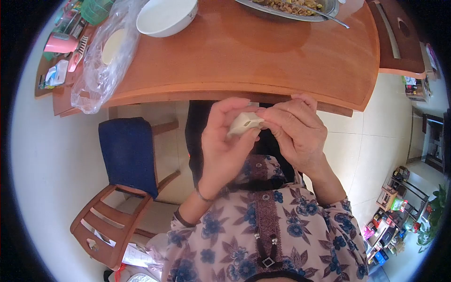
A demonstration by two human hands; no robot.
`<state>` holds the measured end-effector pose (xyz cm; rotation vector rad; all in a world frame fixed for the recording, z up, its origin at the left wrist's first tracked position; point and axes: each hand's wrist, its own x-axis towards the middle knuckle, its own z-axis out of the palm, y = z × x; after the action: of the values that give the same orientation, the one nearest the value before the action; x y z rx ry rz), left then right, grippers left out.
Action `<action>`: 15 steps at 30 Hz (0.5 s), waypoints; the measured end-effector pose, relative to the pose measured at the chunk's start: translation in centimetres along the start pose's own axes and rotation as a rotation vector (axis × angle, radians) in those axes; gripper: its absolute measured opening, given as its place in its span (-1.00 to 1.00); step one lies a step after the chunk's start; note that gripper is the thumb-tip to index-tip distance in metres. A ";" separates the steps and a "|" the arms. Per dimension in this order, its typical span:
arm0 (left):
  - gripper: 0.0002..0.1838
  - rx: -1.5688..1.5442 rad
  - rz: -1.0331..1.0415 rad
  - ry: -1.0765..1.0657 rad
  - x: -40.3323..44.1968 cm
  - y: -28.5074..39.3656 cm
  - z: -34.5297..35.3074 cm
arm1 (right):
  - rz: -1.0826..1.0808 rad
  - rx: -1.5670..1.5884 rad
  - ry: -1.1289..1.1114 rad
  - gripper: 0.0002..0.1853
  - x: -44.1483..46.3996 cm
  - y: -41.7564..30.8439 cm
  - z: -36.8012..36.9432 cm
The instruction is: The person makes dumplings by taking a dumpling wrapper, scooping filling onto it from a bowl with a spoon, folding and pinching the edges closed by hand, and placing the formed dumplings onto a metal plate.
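A pale folded dough dumpling point(243, 123) is held up just off the table's front edge, with a small dark gap showing in its side. My left hand point(223, 143) cradles it, fingers curled behind and thumb against its lower side. The fingertips of my right hand point(296, 129) pinch the dumpling's right end. Beyond my hands, a metal dish of chopped filling point(300, 10) stands at the back of the table, with a metal spoon point(324, 15) resting in it. A round dough wrapper point(112, 46) lies with a clear plastic bag point(94, 84) at the left.
The brown wooden table point(244, 56) curves across in front of me. On it stands a white bowl point(167, 19). A pink hairbrush point(77, 55) and small items sit at the far left. A chair with a blue cover point(127, 152) stands at my left, another wooden chair point(399, 37) at the right.
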<state>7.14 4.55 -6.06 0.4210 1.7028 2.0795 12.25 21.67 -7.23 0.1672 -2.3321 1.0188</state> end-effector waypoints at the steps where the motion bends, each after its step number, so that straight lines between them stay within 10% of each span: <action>1: -0.48 0.016 -0.012 -0.006 0.0 0.0 0.0 | -0.017 0.010 0.016 -0.78 -0.1 0.2 0.2; 15: -0.38 0.210 -0.026 -0.085 0.4 0.4 -1.1 | -0.090 0.033 -0.027 -0.64 0.9 0.1 0.3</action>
<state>6.19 3.69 -5.88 0.5399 1.8724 1.8441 11.31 21.60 -6.91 0.2981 -2.3108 1.0170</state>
